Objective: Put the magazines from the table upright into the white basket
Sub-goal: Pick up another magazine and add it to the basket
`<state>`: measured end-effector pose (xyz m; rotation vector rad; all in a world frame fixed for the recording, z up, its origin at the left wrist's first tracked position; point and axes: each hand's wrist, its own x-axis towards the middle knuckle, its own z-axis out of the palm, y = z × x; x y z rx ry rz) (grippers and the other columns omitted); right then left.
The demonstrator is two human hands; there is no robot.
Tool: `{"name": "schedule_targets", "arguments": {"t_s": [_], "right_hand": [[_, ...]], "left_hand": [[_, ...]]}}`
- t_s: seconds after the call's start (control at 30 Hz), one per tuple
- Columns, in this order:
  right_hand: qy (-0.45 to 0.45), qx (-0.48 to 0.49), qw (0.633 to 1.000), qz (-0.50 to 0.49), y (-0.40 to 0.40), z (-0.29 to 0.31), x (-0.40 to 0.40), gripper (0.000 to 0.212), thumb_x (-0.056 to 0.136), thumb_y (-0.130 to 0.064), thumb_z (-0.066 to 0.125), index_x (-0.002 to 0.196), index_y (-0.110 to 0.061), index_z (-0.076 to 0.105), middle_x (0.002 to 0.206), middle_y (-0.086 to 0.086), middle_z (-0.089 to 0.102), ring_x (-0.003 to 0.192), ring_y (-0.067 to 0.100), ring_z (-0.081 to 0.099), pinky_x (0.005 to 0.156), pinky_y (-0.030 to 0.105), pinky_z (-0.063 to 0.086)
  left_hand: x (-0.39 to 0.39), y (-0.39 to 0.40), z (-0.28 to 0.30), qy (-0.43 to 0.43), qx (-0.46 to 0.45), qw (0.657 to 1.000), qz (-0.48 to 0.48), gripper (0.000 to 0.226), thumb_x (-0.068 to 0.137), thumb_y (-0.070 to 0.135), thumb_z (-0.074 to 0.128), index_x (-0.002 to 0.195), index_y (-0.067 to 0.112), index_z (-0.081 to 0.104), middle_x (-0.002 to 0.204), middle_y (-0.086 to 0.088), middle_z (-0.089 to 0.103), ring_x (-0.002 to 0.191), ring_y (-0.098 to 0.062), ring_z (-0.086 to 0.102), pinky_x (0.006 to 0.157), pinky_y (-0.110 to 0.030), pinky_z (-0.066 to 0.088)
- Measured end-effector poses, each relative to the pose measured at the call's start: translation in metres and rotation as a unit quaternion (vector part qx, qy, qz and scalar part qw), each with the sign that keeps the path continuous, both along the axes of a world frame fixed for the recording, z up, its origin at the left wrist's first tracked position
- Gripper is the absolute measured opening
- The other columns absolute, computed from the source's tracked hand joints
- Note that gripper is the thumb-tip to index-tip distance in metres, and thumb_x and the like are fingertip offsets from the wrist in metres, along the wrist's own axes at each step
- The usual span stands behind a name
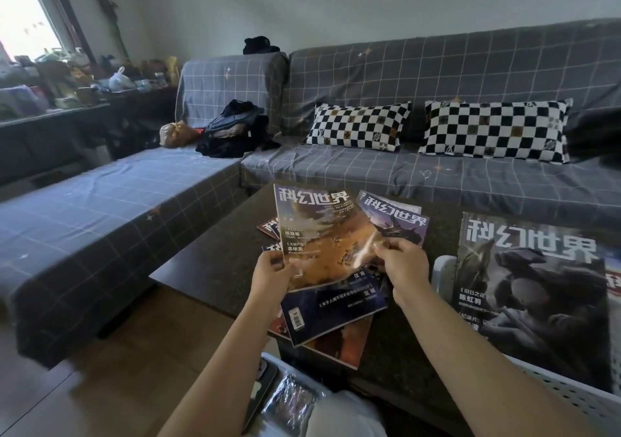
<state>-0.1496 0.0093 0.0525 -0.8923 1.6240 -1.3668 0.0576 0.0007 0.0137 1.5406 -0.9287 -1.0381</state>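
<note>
I hold an orange-covered magazine (322, 235) lifted off the dark table (218, 262). My left hand (274, 273) grips its lower left corner and my right hand (401, 262) pinches its right edge. Beneath it several magazines lie spread on the table, among them a dark blue one (336, 312) with a barcode and a purple one (400, 225) farther back. At the right stands the white perforated basket (571, 396), with a grey-covered magazine (531, 295) upright in it.
A grey checked sofa (336, 167) wraps round the table's far and left sides, with two chequered cushions (356, 127) and a heap of dark clothes (235, 130). A second white basket rim (285, 369) with wrapped items sits by my knee. Wooden floor lies at the left.
</note>
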Motion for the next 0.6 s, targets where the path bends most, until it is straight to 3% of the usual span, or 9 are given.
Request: {"name": "schedule_targets", "arguments": {"t_s": [0.17, 0.3, 0.37, 0.47, 0.6], "right_hand": [[-0.083, -0.07, 0.994, 0.028, 0.034, 0.034, -0.031, 0.008, 0.082, -0.012, 0.068, 0.083, -0.017, 0.062, 0.084, 0.004, 0.068, 0.072, 0.015, 0.066, 0.059, 0.024, 0.051], [-0.12, -0.098, 0.985, 0.082, 0.06, 0.056, -0.07, 0.011, 0.084, -0.011, 0.065, 0.095, -0.01, 0.063, 0.099, 0.014, 0.068, 0.089, 0.026, 0.068, 0.076, 0.034, 0.056], [-0.119, -0.108, 0.98, 0.12, 0.073, 0.064, -0.091, 0.016, 0.086, -0.013, 0.063, 0.101, -0.008, 0.063, 0.101, 0.017, 0.069, 0.091, 0.029, 0.068, 0.076, 0.035, 0.056], [-0.13, -0.124, 0.973, 0.148, 0.09, 0.075, -0.12, 0.022, 0.087, -0.017, 0.062, 0.108, -0.01, 0.062, 0.094, 0.014, 0.073, 0.08, 0.028, 0.071, 0.063, 0.033, 0.059], [-0.151, -0.151, 0.974, 0.078, 0.1, 0.082, -0.161, 0.017, 0.091, -0.021, 0.058, 0.108, -0.02, 0.058, 0.102, 0.009, 0.07, 0.093, 0.03, 0.067, 0.074, 0.043, 0.056]], "left_hand": [[-0.012, 0.024, 0.04, 0.099, -0.084, 0.991, -0.043, 0.034, 0.083, 0.015, 0.072, 0.11, 0.011, 0.052, 0.1, -0.011, 0.07, 0.088, -0.028, 0.072, 0.074, -0.047, 0.059], [-0.035, 0.044, 0.073, 0.117, -0.141, 0.979, -0.089, 0.047, 0.068, 0.023, 0.077, 0.108, 0.012, 0.055, 0.098, -0.011, 0.072, 0.087, -0.027, 0.072, 0.072, -0.045, 0.056], [-0.05, 0.052, 0.082, 0.096, -0.153, 0.977, -0.115, 0.044, 0.067, 0.024, 0.077, 0.105, 0.015, 0.056, 0.091, -0.005, 0.075, 0.086, -0.026, 0.072, 0.077, -0.047, 0.056], [-0.076, 0.061, 0.087, 0.069, -0.16, 0.97, -0.171, 0.026, 0.084, 0.011, 0.069, 0.105, 0.017, 0.055, 0.091, -0.005, 0.076, 0.085, -0.029, 0.071, 0.078, -0.051, 0.056], [-0.12, 0.07, 0.087, 0.008, -0.16, 0.958, -0.24, 0.023, 0.089, 0.003, 0.062, 0.102, 0.021, 0.056, 0.097, -0.011, 0.073, 0.087, -0.025, 0.07, 0.075, -0.046, 0.057]]}}
